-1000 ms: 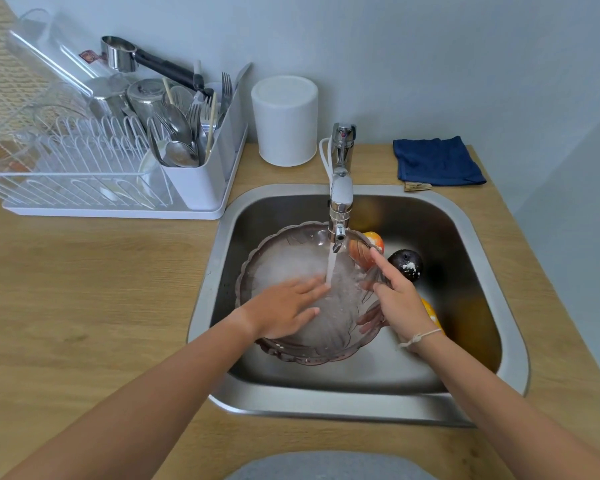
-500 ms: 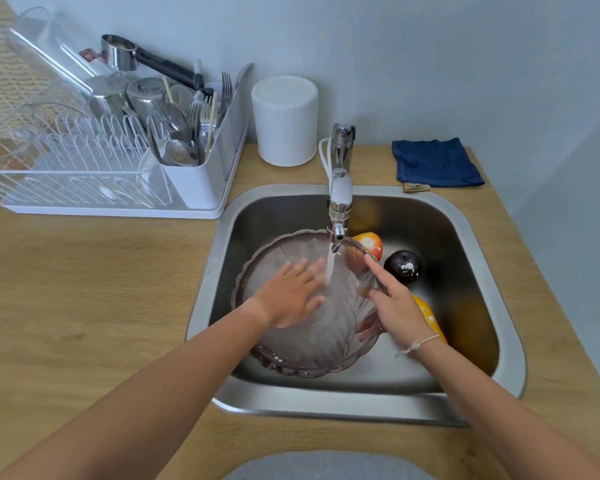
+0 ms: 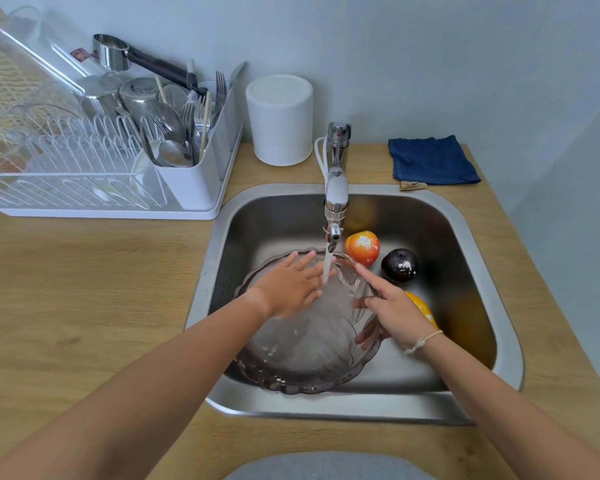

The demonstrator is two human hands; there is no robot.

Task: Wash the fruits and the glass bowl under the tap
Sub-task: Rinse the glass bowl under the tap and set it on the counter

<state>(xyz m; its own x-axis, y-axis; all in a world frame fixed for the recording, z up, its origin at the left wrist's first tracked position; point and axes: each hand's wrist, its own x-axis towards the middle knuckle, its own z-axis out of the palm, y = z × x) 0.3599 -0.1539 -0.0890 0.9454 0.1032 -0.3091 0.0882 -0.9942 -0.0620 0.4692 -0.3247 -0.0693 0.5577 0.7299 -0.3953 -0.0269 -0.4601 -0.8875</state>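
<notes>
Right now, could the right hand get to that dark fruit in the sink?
Probably yes. The right hand grips the glass bowl rim, and the dark fruit lies just beyond its fingers on the sink floor with nothing between them. It would have to let go first.

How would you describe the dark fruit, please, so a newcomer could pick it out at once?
Look in the steel sink, to the right of the tap. The dark fruit lies on the sink floor between a red-orange fruit and a yellow one. It alone is near-black, with white specks.
</notes>
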